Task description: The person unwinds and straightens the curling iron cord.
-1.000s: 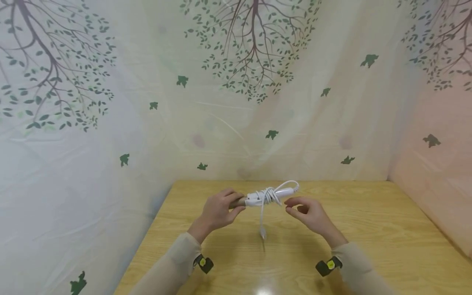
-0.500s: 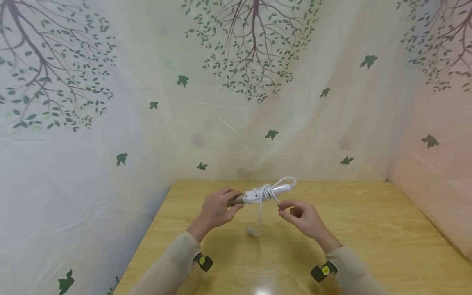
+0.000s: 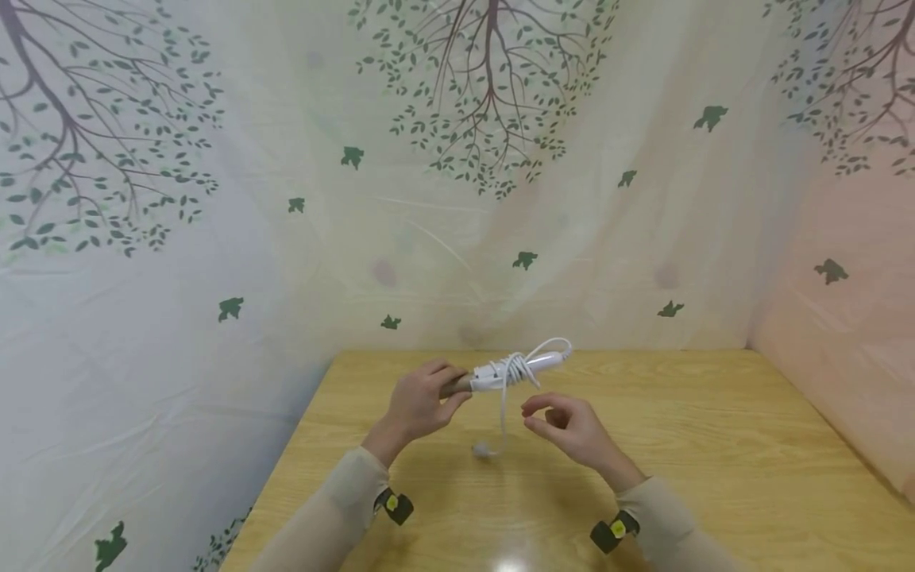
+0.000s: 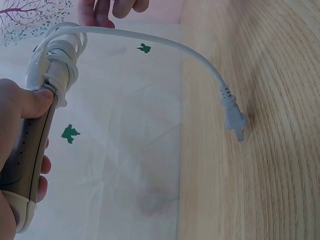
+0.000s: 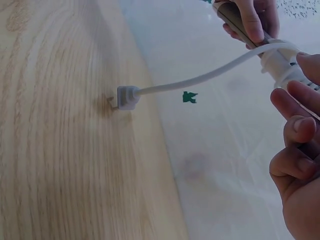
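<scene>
Head view: left hand's gripping that hair iron over the table, right hand's half-curled and empty nearby, cord's mostly wrapped but the plug end's loose.

Stretches as a wood-grained desk below left grip and right grip; bears dim shadows under them, glare nearer the wearer.

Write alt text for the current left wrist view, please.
A left hand grips a brown-and-white handheld device partly wrapped in white cord. The cord's loose end runs to a plug, seen against a wood-grain table; part of the right hand shows at the top edge.
</scene>
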Demonstrator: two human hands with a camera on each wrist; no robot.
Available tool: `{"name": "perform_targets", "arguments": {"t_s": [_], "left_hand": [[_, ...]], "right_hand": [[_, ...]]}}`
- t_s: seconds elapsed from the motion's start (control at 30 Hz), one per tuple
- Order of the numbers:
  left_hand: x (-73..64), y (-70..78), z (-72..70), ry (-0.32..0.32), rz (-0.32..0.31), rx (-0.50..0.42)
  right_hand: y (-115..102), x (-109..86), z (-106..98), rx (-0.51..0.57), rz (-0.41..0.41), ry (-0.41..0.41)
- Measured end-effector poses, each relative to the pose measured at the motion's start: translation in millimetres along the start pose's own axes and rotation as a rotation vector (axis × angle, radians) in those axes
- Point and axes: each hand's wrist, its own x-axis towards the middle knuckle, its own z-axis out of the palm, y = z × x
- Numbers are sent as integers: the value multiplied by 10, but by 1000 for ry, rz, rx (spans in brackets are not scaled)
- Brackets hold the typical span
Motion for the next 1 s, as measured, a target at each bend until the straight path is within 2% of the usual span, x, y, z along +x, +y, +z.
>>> {"name": "perform_targets", "arguments": {"t_s": [0.17, 0.47, 0.6, 0.73, 1.0], "left_hand": [[4, 11, 5, 0, -2, 0], [-22, 25, 26, -25, -39, -20], [-10, 30, 17, -20, -39, -20], [5, 23, 9, -13, -33, -11], [15, 21, -4, -9, -28, -8]], "right_hand": [[3, 18, 71, 30, 30, -34], [99, 21, 233, 62, 32, -71], [23, 20, 279, 45, 1, -57], [37, 32, 311, 34, -49, -42], [63, 40, 348, 61, -84, -27]]}}
